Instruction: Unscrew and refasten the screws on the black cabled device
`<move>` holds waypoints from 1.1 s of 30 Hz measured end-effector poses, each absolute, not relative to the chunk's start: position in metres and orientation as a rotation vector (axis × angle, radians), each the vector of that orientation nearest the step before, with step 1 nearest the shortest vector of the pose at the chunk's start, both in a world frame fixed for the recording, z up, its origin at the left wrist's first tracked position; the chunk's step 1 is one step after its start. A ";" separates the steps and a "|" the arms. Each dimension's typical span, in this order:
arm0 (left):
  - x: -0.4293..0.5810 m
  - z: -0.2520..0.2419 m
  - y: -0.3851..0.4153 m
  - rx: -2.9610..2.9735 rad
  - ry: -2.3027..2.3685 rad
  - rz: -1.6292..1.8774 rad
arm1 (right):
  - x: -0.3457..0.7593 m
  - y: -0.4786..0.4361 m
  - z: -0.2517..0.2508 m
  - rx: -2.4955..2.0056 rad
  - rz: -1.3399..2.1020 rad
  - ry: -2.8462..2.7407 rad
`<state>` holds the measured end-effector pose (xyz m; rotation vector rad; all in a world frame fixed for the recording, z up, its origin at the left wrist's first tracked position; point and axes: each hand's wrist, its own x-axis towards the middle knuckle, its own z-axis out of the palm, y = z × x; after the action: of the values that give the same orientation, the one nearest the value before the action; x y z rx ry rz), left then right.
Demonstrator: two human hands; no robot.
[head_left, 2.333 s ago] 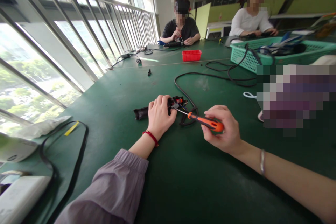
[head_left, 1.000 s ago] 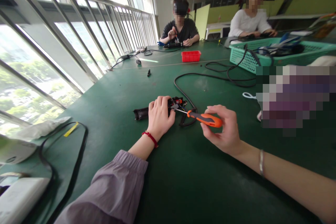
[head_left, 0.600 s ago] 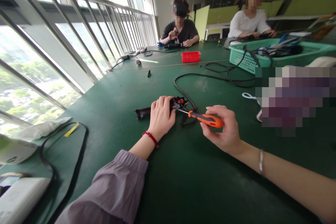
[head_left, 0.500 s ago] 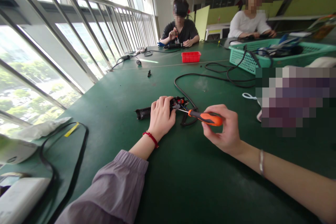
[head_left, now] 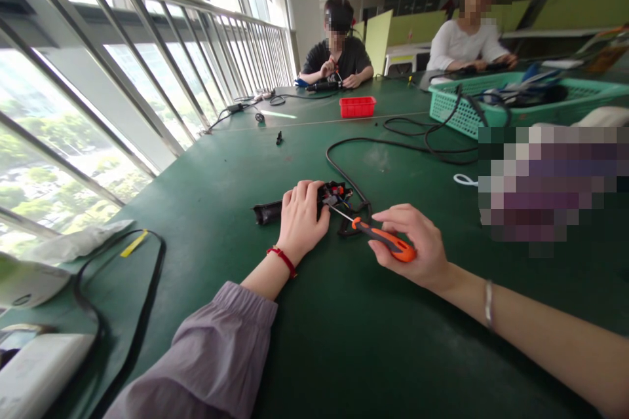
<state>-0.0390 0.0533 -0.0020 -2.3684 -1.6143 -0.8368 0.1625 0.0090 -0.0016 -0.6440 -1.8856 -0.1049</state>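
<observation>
My left hand (head_left: 303, 216) is wrapped over a black tube-shaped device (head_left: 268, 211) lying on the green table. Red parts, wires and a grey piece show at the device's opened right end; its middle is hidden under my fingers. In my right hand (head_left: 415, 242) is a screwdriver (head_left: 386, 239) with an orange and black handle, held between thumb and fingers. Its shaft slants up and left, and the tip meets the exposed inner part beside my left thumb. A black cord (head_left: 344, 167) runs by the device's right end.
A small red basket (head_left: 358, 107) and a turquoise basket (head_left: 455, 108) of tools stand farther back. One small black piece (head_left: 279, 138) lies beyond the device. Two people sit across the table. A black strap (head_left: 157, 262) and a white box (head_left: 46, 373) are at left; a railing borders that side.
The screwdriver's handle has dropped toward me, so its shaft slants more steeply. My right hand has moved slightly, its fingers more extended. My left hand and the device stay put.
</observation>
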 end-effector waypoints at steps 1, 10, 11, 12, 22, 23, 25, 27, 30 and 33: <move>-0.039 -0.002 0.053 -2.368 -1.612 -0.836 | 0.163 0.009 -0.001 -0.655 -0.107 -1.894; -0.038 -0.001 0.053 -2.363 -1.610 -0.826 | 0.162 0.009 0.000 -0.600 -0.121 -1.858; -0.038 -0.001 0.053 -2.361 -1.609 -0.826 | 0.162 0.008 0.000 -0.611 -0.135 -1.884; -0.038 -0.001 0.053 -2.360 -1.609 -0.826 | 0.162 0.008 0.001 -0.623 -0.139 -1.898; -0.039 -0.004 0.055 -2.358 -1.610 -0.834 | 0.162 0.008 -0.003 -0.660 0.051 -1.844; -0.039 -0.004 0.055 -2.358 -1.608 -0.831 | 0.162 0.008 -0.003 -0.686 0.057 -1.835; -0.039 -0.004 0.055 -2.359 -1.602 -0.831 | 0.164 0.007 -0.002 -0.745 0.044 -1.810; -0.039 -0.004 0.055 -2.358 -1.595 -0.837 | 0.165 0.005 -0.002 -0.812 0.025 -1.811; -0.039 -0.004 0.055 -2.357 -1.596 -0.840 | 0.165 0.003 -0.002 -0.847 0.039 -1.836; -0.038 -0.003 0.055 -2.357 -1.598 -0.844 | 0.163 0.001 -0.002 -0.799 0.131 -1.799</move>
<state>-0.0383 0.0546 -0.0033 -2.3571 -1.5979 -0.8441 0.1629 0.0013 -0.0021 -0.7992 -1.7995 0.1306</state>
